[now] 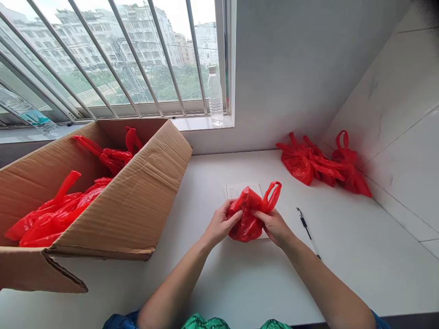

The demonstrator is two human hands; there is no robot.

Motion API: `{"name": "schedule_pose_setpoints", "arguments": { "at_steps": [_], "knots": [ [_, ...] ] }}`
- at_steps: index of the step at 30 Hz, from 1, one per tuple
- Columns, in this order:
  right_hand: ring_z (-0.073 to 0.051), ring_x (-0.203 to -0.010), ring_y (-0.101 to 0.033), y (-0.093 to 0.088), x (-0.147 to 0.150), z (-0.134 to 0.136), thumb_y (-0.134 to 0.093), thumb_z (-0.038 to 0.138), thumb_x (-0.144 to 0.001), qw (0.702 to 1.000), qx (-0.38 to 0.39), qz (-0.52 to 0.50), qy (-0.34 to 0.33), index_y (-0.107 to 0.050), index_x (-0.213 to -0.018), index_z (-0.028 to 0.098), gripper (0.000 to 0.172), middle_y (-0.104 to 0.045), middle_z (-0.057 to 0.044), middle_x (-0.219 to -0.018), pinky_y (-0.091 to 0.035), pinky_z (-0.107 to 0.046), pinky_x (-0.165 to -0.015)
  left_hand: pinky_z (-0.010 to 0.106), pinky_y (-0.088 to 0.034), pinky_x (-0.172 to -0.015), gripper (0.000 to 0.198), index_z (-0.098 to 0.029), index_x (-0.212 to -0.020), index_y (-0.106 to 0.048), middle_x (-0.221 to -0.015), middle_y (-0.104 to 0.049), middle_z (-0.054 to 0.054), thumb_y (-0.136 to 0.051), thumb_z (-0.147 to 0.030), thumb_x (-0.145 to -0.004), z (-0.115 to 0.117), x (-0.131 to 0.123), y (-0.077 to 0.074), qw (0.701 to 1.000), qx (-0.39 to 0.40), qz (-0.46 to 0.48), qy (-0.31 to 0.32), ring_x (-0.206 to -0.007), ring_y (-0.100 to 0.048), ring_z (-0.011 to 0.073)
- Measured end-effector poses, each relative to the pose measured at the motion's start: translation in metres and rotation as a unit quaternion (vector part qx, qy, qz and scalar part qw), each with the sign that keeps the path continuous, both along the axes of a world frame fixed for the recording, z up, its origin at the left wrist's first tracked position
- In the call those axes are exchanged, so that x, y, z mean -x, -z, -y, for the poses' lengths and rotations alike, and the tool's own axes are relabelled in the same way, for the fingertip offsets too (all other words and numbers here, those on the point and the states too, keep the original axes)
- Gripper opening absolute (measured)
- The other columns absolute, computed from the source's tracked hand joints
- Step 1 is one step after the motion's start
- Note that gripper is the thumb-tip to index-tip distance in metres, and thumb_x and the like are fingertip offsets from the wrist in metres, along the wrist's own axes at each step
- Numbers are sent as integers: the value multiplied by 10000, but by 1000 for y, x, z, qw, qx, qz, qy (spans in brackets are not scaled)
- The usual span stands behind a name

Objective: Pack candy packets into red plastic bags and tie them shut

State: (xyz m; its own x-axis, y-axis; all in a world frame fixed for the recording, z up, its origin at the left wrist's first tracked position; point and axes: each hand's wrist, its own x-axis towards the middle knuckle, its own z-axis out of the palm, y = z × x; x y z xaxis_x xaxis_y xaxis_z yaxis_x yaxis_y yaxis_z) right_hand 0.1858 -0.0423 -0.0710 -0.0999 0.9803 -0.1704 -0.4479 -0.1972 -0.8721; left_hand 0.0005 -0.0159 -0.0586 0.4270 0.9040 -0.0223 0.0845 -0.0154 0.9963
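Between my two hands is a small red plastic bag (247, 224), bunched up, with one handle loop standing out at its upper right. My left hand (221, 223) grips its left side, thumb pressed on the front. On the right side my right hand (272, 224) pinches the plastic just below the loop. What is inside the bag cannot be seen. Behind and under it a sheet of white paper or notepad (254, 187) with small marks lies on the white tabletop (226, 283), partly covered by bag and hands. A black-and-clear pen (307, 230) lies right of my right hand.
At the left stands an open cardboard box (137, 196) with several red bags (65, 210) in it. More tied red bags (308, 160) sit by the wall at the back right. A clear bottle (215, 98) stands on the sill of the barred window; another bottle (34, 116) leans at the left.
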Motion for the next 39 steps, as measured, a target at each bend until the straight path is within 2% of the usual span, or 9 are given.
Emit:
{"name": "schedule_pose_setpoints", "arguments": {
  "at_steps": [6, 10, 13, 17, 21, 26, 34, 36, 39],
  "knots": [
    [-257, -1050, -690, -14, 8, 5, -805, 430, -782, 1000, -18, -25, 2, -713, -1153, 261, 418, -744, -57, -1110, -552, -374, -911, 319, -519, -900, 405, -221, -1251, -595, -1175, -696, 69, -674, -372, -884, 0, -3, 5, 999, 0, 39, 11, -1056, -654, 227],
    [-251, -975, -708, -12, 11, 4, -829, 413, -755, 999, -21, 10, 45, -747, -1021, 228, 334, -756, -56, -1012, -563, -362, -865, 323, -523, -892, 396, -223, -1220, -611, -1121, -712, 61, -713, -339, -855, 2, -5, 2, 999, 3, 40, 8, -1017, -667, 221],
    [-253, -931, -710, -7, 10, 1, -860, 396, -711, 997, -15, 11, 73, -758, -980, 217, 339, -763, -55, -958, -562, -366, -842, 333, -531, -881, 444, -214, -1208, -616, -1107, -714, 66, -767, -341, -811, 2, -4, -2, 995, 55, 78, 11, -995, -677, 228],
    [-247, -959, -697, -5, 6, -1, -871, 392, -691, 998, -5, -36, 43, -743, -1039, 216, 410, -763, -51, -992, -552, -368, -872, 335, -540, -868, 471, -209, -1206, -604, -1131, -704, 75, -793, -337, -794, -1, 0, -5, 980, 140, 139, 12, -974, -690, 224],
    [-242, -1008, -681, -6, 4, 0, -865, 334, -697, 998, 13, -52, 26, -730, -1079, 219, 421, -756, -57, -1052, -540, -355, -898, 316, -545, -852, 451, -194, -1204, -603, -1132, -699, 92, -784, -323, -812, -3, 2, -5, 969, 174, 174, 18, -960, -693, 214],
    [-219, -970, -676, -3, 3, 0, -803, 234, -718, 997, 34, -64, 17, -710, -1135, 270, 429, -757, -23, -1023, -541, -324, -844, 324, -539, -873, 491, -200, -1271, -590, -1206, -691, 117, -764, -325, -830, -4, 2, -4, 964, 174, 200, 22, -1011, -690, 237],
    [-197, -899, -672, 2, 1, -2, -745, 177, -711, 995, 40, -89, 19, -687, -1183, 231, 478, -757, -14, -968, -514, -277, -778, 311, -534, -866, 480, -226, -1272, -591, -1189, -699, 92, -763, -321, -834, -6, 4, -2, 965, 166, 199, 34, -989, -691, 219],
    [-200, -910, -671, 0, -1, -1, -753, 200, -723, 995, 39, -94, 15, -690, -1176, 236, 459, -755, -12, -976, -509, -277, -784, 301, -537, -845, 463, -222, -1239, -598, -1132, -710, 77, -776, -314, -822, -5, 4, -2, 970, 155, 186, 27, -960, -689, 207],
    [-213, -949, -665, -6, -3, 0, -746, 357, -799, 994, 27, -101, 0, -705, -1134, 240, 357, -746, -26, -1039, -512, -293, -802, 287, -537, -816, 434, -212, -1178, -612, -1062, -713, 57, -797, -318, -800, -5, 3, -3, 979, 129, 160, 13, -913, -683, 189]
  ]
}}
